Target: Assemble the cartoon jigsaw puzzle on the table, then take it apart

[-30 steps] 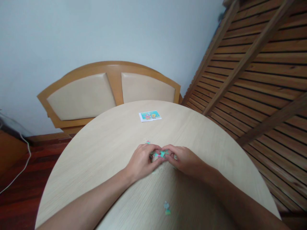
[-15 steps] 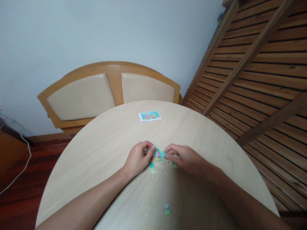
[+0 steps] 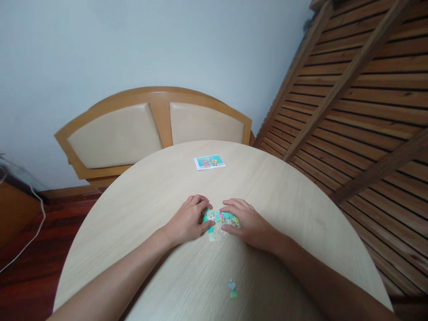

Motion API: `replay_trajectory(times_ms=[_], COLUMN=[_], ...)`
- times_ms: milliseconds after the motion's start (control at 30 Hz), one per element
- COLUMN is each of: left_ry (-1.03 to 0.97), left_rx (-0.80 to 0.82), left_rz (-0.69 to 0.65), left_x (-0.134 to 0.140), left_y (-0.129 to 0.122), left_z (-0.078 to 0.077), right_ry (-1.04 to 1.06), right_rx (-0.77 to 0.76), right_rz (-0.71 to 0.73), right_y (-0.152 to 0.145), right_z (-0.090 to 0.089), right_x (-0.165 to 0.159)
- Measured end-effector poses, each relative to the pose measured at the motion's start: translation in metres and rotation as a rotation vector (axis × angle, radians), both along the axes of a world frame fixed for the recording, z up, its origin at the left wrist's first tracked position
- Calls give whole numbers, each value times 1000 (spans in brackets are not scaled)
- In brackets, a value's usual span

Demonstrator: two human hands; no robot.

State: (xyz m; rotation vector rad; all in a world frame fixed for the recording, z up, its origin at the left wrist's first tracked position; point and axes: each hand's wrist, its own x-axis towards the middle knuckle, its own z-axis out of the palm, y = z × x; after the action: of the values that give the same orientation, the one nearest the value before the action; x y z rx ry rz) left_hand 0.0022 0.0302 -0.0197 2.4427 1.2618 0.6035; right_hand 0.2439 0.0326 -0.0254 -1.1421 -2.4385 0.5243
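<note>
Small jigsaw puzzle pieces in teal, pale cream, pink and yellow lie partly joined between my hands. My left hand (image 3: pixel 189 218) curves around the left puzzle section (image 3: pixel 210 215), with its thumb on the near side and its fingers on the far side. From the right, my right hand (image 3: pixel 249 222) spans the right puzzle section (image 3: pixel 221 217) in the same manner, its palm hiding part of it. A narrow gap shows between the two sections near the top. A pale piece (image 3: pixel 216 236) sticks out at the near edge.
A picture card (image 3: pixel 210 162) with cartoon figures lies farther back on the round wooden table (image 3: pixel 150 187). Nearer me are loose puzzle pieces (image 3: pixel 232 289). A padded headboard (image 3: pixel 157 116) stands behind, and a slatted wooden panel (image 3: pixel 354 111) leans on the right.
My hands have gone from pinching near the puzzle's upper part to spanning its two sides. The right section now sits closer to the left one, and more of the pale middle shows.
</note>
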Motion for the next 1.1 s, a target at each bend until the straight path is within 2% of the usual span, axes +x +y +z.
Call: replay_trajectory(times_ms=[133,367,467,600,733,800,1100], left_ry=[-28,-95,-174,-315,-540,-605,-494], left_rx=[-39,-11,-18,-151,-349,-391,-229], left_rz=[-13,-68,-33,45,64,57,30], left_x=[-2,2,12,22,26,26,25], left_y=[3,0,-5,-7,-6,-6,-11], left_z=[-2,5,6,0,-4,-3,0], right_ry=[166,236,317,457,553,586,544], right_rx=[-13,-121,-206,-318,-385,-410,-409], right_rz=[-1,-72,-64,-95,-113,-102,-76], right_y=[3,4,2,0,1,2,-1], right_z=[-3,5,6,4,5,5,8], right_x=[-4,-2,-4,-9,-9,-9,-10])
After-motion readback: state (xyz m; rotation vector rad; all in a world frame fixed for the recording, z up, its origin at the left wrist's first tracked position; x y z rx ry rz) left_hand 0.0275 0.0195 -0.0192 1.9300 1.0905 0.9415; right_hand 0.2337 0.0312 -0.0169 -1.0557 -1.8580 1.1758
